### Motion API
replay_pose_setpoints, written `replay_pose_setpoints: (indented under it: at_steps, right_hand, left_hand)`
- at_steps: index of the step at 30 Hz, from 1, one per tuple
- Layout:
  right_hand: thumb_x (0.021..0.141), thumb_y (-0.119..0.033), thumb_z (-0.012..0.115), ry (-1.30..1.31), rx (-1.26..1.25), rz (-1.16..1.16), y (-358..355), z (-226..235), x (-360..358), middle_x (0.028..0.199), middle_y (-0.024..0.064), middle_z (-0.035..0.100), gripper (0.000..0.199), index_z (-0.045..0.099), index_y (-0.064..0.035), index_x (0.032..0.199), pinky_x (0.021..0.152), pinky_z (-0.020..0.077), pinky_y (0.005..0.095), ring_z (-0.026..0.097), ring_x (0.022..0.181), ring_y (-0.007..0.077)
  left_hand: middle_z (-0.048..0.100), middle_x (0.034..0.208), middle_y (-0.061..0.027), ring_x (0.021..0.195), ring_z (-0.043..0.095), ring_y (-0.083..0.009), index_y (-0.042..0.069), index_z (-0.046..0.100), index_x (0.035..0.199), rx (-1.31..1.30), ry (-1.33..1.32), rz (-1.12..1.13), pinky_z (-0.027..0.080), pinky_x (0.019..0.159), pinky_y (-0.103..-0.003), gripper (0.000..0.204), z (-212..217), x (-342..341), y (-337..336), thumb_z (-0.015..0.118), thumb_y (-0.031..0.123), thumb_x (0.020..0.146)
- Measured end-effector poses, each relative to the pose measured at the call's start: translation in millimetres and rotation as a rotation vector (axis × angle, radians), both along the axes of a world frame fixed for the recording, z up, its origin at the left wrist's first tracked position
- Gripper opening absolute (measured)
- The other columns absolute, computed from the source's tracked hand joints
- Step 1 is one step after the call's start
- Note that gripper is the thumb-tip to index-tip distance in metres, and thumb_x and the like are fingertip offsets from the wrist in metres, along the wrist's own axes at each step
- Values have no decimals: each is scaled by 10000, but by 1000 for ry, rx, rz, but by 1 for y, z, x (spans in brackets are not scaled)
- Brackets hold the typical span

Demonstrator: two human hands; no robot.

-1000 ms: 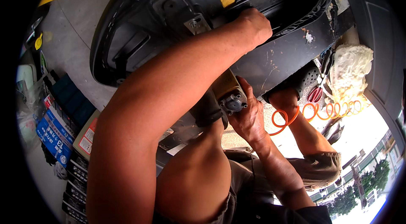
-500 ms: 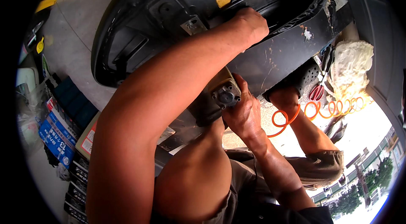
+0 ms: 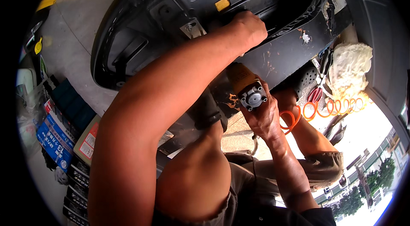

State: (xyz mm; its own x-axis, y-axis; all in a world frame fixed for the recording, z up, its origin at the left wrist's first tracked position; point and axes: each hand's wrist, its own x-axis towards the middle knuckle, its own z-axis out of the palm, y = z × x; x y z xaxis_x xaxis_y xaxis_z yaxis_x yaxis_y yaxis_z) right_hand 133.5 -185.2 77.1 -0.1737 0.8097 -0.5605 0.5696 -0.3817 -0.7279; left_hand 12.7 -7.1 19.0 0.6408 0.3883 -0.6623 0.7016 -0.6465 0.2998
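My left hand (image 3: pixel 250 27) is closed on the edge of a large black plastic seat base (image 3: pixel 179 17), which lies upside down with its ribbed underside facing me. A small yellow tag (image 3: pixel 222 4) sits on that underside just left of the hand. My right hand (image 3: pixel 265 117) grips a yellow and grey pneumatic tool (image 3: pixel 247 87), its rear end toward me and its nose pointing at the seat's lower edge. An orange coiled air hose (image 3: pixel 324 108) runs off to the right of the tool.
My bent knees (image 3: pixel 194 179) fill the lower middle. A black panel (image 3: pixel 282 55) lies under the seat's right side. A lump of pale foam (image 3: pixel 350 66) and red-handled scissors (image 3: pixel 316 93) lie at right. Blue boxes (image 3: pixel 53 138) stand stacked at left on the concrete floor (image 3: pixel 77 34).
My right hand has raised the pneumatic tool slightly and brought it nearer the seat's edge. My left hand keeps its hold on the seat.
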Motion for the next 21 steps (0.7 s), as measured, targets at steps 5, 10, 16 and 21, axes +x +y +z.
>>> replay_pose_setpoints:
  at_steps: [5, 10, 16, 21]
  right_hand:
    - [766, -67, 736, -38, 31, 35, 6, -2, -12, 1105, 256, 703, 683, 458, -20, 1389, 887, 554, 437, 689, 1038, 409]
    - [773, -70, 711, -13, -52, 57, 18, -4, -9, 1036, 260, 712, 664, 450, 11, 1378, 894, 540, 455, 685, 1009, 429]
    - [781, -87, 686, -59, -39, 91, 25, -4, -13, 1004, 265, 711, 620, 460, 18, 1348, 868, 531, 477, 678, 979, 448]
    - [769, -92, 690, -126, -109, 113, 36, -1, -17, 1009, 265, 711, 592, 496, 21, 1317, 872, 530, 475, 671, 1003, 446]
  left_hand:
    - [748, 1134, -18, 1065, 708, -211, 141, 778, 1099, -51, 74, 11, 594, 811, -361, 274, 0, 4, 4, 743, 130, 827]
    - [724, 630, -10, 739, 734, -153, 62, 769, 717, 14, -24, 31, 586, 682, -318, 163, -6, -1, -2, 626, 70, 794]
    - [725, 629, -3, 721, 733, -148, 65, 763, 729, 29, -34, 23, 582, 659, -314, 167, -10, 1, -2, 617, 75, 810]
    - [728, 636, -12, 722, 733, -158, 54, 759, 739, 37, -5, 0, 580, 645, -323, 164, -7, 2, -2, 611, 67, 808]
